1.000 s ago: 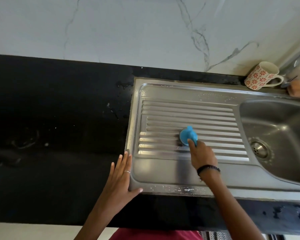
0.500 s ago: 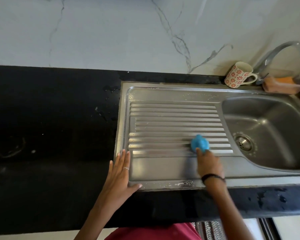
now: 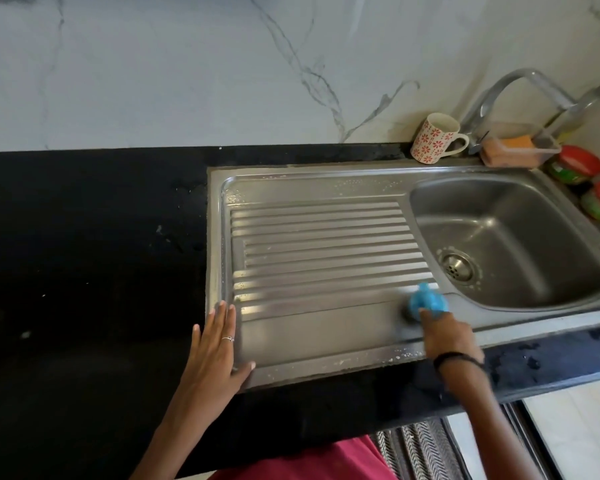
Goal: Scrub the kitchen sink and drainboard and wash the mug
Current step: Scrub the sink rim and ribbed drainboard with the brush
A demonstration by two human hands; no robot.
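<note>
Head view shows the right hand (image 3: 445, 332) gripping a blue scrubber (image 3: 427, 302), pressed on the drainboard (image 3: 319, 251) at its near right corner, just beside the lip of the sink (image 3: 520, 237). The left hand (image 3: 219, 348) lies flat, fingers straight, on the drainboard's near left edge where it meets the black surface (image 3: 84, 254), bracing.

The ribs run left to right, and the scrubber sits at their right end, so the stroke lies along that long axis. The basin is directly right of the right hand and across the lip; that hand is far nearer to it than the left. The mug (image 3: 437, 138) stands upright on the back ledge behind the sink, beside the tap (image 3: 520, 95) and a sponge tray (image 3: 515, 150), well apart from both hands. Two red-lidded jars (image 3: 582, 164) sit at the far right.

A second ago the scrubber was mid-board; half a second ago it was nearer the rib ends; now it has reached the corner by the basin. The left hand has kept its place on the edge. I judge the board's near side is being finished, with basin and mug not yet done.
</note>
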